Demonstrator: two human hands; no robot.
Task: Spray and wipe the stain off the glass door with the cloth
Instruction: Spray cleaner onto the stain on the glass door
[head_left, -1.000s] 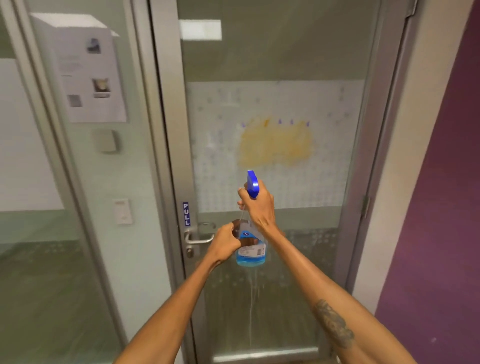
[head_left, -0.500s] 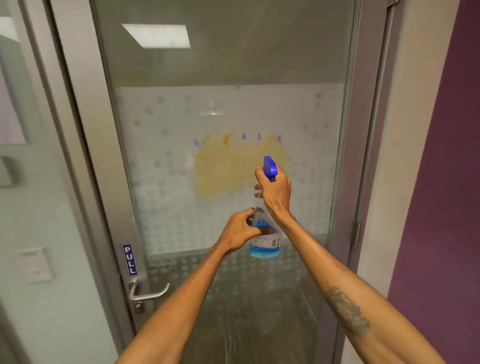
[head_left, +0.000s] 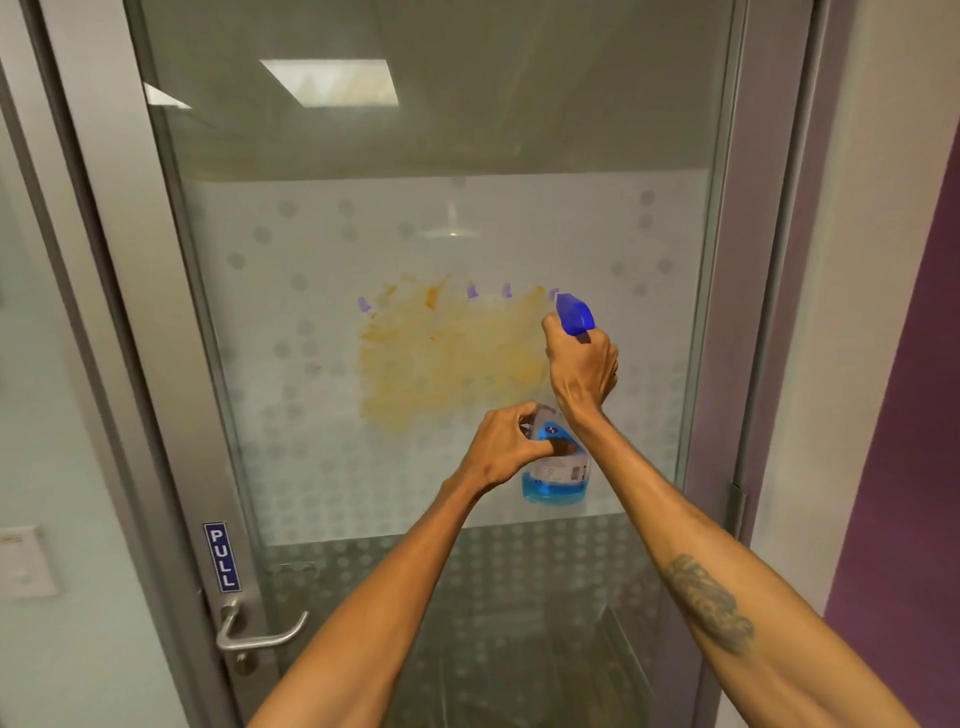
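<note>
A yellow-orange smeared stain covers the middle of the frosted band on the glass door, with small purple marks along its top edge. I hold a clear spray bottle with blue liquid just right of the stain. My right hand is wrapped around its neck under the blue trigger head, whose nozzle points at the glass. My left hand grips the bottle's body from the left. No cloth is in view.
The door's metal frame carries a blue PULL sign and a lever handle at lower left. A glass side panel with a wall switch lies to the left. A purple wall stands at the right.
I have come closer to the door, so the stain looks larger. Both hands have lifted the bottle from handle height up beside the stain's right edge.
</note>
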